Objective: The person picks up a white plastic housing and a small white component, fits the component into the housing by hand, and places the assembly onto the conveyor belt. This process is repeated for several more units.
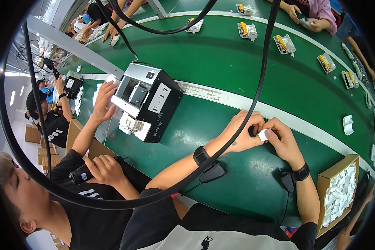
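Note:
Over the green work surface (183, 133), both my hands meet at a small white plastic piece (263, 135). Thumb and fingertips of my left hand (241, 130) pinch it from the left. My right hand (282, 139) grips the same piece from the right, its fingers closed. The piece's far side is hidden by my fingers. A black band with a box-like unit sits on each of my wrists. Right of my right forearm stands a cardboard box (321, 187) filled with many small white pieces (339, 193).
A black-and-silver bench machine (158, 104) stands ahead to the left, a co-worker's hand (102, 104) beside it. That person's other hand holds a black cylindrical tool (79, 175). White-and-yellow assemblies (284, 43) lie on the green belt (221, 54) beyond. A black cable (264, 62) loops across.

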Motion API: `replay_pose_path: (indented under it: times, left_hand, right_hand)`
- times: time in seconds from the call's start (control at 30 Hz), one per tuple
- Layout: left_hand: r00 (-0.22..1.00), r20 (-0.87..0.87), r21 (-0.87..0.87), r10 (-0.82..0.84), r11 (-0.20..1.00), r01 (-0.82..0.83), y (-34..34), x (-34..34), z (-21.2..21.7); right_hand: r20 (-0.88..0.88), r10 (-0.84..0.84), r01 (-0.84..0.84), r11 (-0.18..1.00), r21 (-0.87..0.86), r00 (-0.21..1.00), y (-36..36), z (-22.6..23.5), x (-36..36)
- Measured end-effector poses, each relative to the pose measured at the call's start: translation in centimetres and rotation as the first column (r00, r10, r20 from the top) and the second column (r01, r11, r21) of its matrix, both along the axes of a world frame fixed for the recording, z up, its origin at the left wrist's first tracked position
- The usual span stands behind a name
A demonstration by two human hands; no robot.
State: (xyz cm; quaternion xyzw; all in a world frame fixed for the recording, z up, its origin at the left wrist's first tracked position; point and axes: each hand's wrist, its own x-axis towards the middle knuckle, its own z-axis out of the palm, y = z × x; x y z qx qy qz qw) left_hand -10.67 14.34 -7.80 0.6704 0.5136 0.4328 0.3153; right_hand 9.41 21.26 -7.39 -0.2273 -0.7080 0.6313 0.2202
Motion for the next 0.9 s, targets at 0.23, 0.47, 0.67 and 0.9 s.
replay_pose_path:
  times: [0.23,0.47,0.67,0.9]
  left_hand:
    - [1.000,0.002,-0.030,0.020,0.999,-0.020,0.04,0.17,0.26]
    - [1.000,-0.003,0.010,0.029,1.000,-0.029,0.06,0.18,0.13]
    - [0.999,0.008,0.007,0.035,0.999,-0.035,-0.05,0.14,0.17]
    - [1.000,-0.012,0.051,0.019,0.999,-0.019,0.06,0.20,-0.14]
  right_hand:
    - [-0.006,-0.045,0.045,0.999,-0.020,0.999,-0.09,-0.05,0.22]
    - [0.009,-0.075,0.075,0.996,-0.055,0.997,-0.04,-0.06,0.33]
    - [-0.013,-0.070,0.069,0.995,-0.071,0.997,-0.01,-0.06,0.29]
    - [-0.002,-0.061,0.061,0.996,-0.060,0.998,0.04,-0.15,0.44]
